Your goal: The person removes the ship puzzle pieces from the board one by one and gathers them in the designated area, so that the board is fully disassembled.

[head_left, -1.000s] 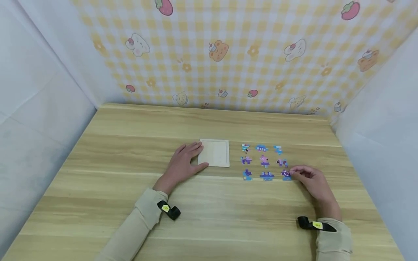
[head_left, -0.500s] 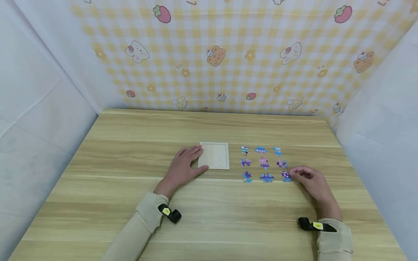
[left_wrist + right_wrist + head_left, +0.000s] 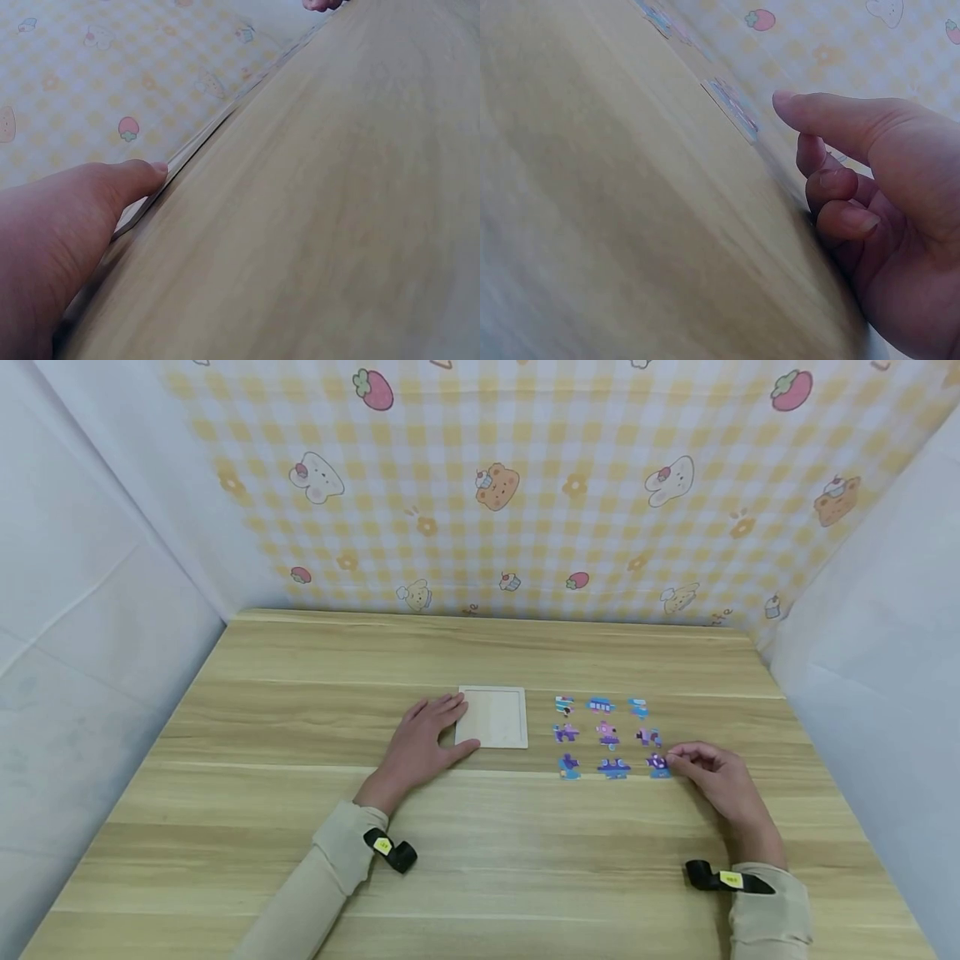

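Note:
My left hand (image 3: pixel 420 739) rests at the left side of a square wooden puzzle tray (image 3: pixel 522 718), fingertips on its left edge and thumb at the near left corner. The left wrist view shows the thumb (image 3: pixel 139 178) against the tray's edge. To the right of the tray, several colourful jigsaw pieces (image 3: pixel 607 733) lie apart in 3 rows. My right hand (image 3: pixel 716 777) rests beside the near-right jigsaw piece (image 3: pixel 657 766), thumb and index tip at its right edge. In the right wrist view the fingers are loosely curled, with a jigsaw piece (image 3: pixel 731 110) flat just beyond the thumb.
The wooden table (image 3: pixel 525 852) extends around the tray and pieces. A yellow checked curtain (image 3: pixel 480 527) hangs behind its far edge, and white cloth walls (image 3: pixel 97 577) stand at both sides. Black wrist cameras (image 3: pixel 390 850) sit on both sleeves.
The head view has tilted up slightly, so the scene sits a little lower in the picture. Both hands, the tray and the pieces keep their places.

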{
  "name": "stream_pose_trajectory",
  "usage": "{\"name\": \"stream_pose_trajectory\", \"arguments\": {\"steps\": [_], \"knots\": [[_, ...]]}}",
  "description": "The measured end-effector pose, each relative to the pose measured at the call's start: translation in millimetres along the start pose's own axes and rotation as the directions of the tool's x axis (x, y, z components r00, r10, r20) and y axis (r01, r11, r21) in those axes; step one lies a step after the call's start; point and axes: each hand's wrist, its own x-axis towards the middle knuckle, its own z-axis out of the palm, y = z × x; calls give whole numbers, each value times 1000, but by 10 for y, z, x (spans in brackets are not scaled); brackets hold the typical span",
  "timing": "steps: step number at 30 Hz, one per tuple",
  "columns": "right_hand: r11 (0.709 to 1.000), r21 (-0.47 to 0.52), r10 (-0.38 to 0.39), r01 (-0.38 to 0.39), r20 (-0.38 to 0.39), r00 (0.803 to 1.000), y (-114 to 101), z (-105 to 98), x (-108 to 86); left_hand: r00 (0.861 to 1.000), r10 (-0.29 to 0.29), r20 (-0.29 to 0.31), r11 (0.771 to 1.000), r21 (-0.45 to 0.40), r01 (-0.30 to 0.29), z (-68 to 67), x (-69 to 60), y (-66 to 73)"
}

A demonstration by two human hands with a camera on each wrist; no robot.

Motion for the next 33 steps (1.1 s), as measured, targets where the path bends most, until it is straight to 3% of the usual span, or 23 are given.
{"name": "stream_pose_trajectory", "arguments": {"steps": [9, 16, 20, 23, 25, 29, 33], "knots": [[1000, -13, -16, 16, 14, 1000, -39, -6, 86, 999, -29, -20, 1000, -1, 29, -15, -24, 3], [999, 50, -15, 15, -13, 1000, -60, 97, 202, 990, -97, -102, 992, -90, 88, -16, -115, -61], [984, 174, 53, -26, -155, 987, -144, 317, 113, 973, -166, -160, 980, -140, 144, -37, -317, -88], [943, 330, 136, -44, -261, 956, -268, 506, -4, 958, -210, -197, 968, -179, 176, -76, -549, -63], [919, 390, 174, -49, -292, 941, -356, 623, -106, 951, -223, -212, 965, -187, 185, -107, -699, -47], [937, 346, 158, -58, -270, 950, -511, 848, -339, 945, -224, -239, 967, -171, 186, -135, -1001, 10], [965, 260, 82, -22, -223, 971, -658, 1071, -553, 946, -201, -256, 976, -136, 170, -48, -1182, 111]]}}
